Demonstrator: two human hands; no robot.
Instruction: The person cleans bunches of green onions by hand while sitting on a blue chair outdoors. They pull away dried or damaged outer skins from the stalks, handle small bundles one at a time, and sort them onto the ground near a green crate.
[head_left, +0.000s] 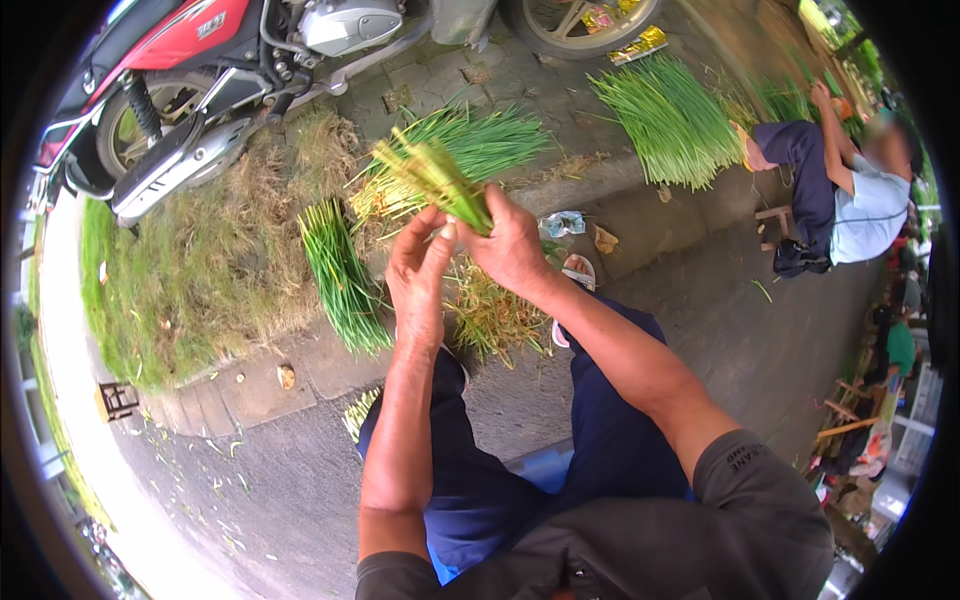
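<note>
My right hand (514, 244) grips a small bunch of garlic chives or similar stalks (435, 176), its yellow-pale ends tilted up and left. Just beneath the bunch, my left hand (424, 262) has thumb and fingertips drawn together; whether they pinch a leaf cannot be made out. Behind the bunch, a loose pile of long green leaves (487, 139) lies on the paving. To the left, a neater green bundle (341, 277) rests across the kerb. Yellowed, withered trimmings (499, 315) are heaped on the ground between my feet, partly behind my forearms.
A red motorcycle (180, 34) stands beyond the grass strip (202, 285). One large green bundle (667, 124) lies right of the pile. A seated person (870, 191) is at the far right. Pale cut ends (362, 412) show beside my left leg; a small wooden stool (118, 402) stands far left.
</note>
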